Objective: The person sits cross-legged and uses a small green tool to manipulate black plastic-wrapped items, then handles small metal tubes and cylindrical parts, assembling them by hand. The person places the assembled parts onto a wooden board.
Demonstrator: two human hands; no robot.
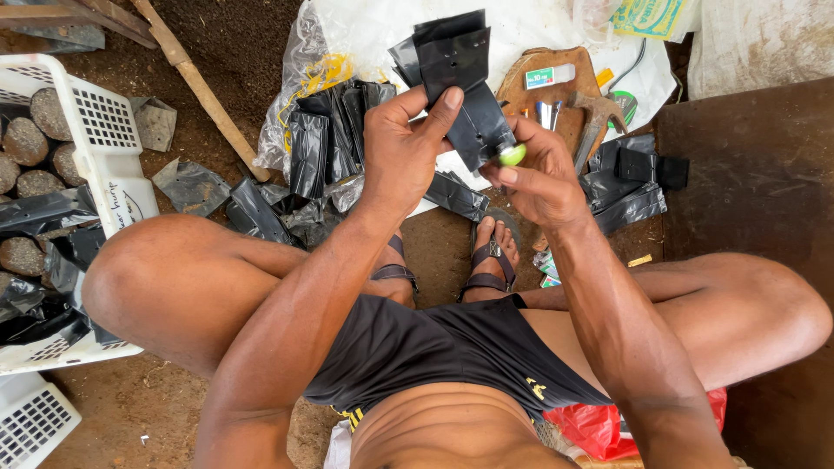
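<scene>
- Black plastic bag: flat, held up between both hands. Long axis runs diag., upper end pointing up and away toward L hand side, lower end down toward R hand. Small punched holes visible on the face.
- L hand: clamped on the bag; thumb pressed on the near face, fingers behind. Wrist bent, back of hand toward cam. Forearm rises steeply from L knee.
- R hand: closed on bag's lower end and on a small green round object at the fingertips; object touching the bag. What it is: can't tell.
- Hands close together, joined by the bag, not touching each other as far as seen.
- Beyond L hand: heap of black bags lying on clear plastic sheet.
- Beyond R hand: wooden board w/ hammer just beside; more black bags to the outside of R hand.
- Below hands: sandalled feet on bare soil.
- Far out past L elbow: white plastic crate w/ soil-filled bags; wooden stick btw crate and heap.
- Under R elbow: red plastic bag.
</scene>
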